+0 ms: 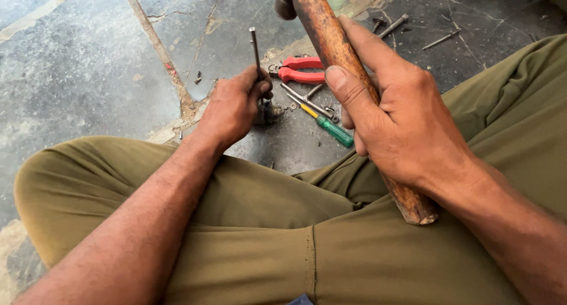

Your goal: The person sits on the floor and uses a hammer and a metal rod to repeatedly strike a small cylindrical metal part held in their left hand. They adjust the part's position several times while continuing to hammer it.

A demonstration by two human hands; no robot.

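My right hand (401,116) grips the brown wooden handle of a hammer (331,42); its metal head is cut off by the top edge. My left hand (233,107) holds a thin grey metal rod (254,48) upright, its lower end down by a small metal part (267,111) on the floor. The hammer is raised above and to the right of the rod. I sit cross-legged in olive trousers (254,222).
On the cracked stone floor (88,74) in front of me lie red-handled pliers (301,70), a green-and-yellow screwdriver (328,126), a metal tool (307,99), and long bolts or nails (394,24) farther right, with small washers scattered about.
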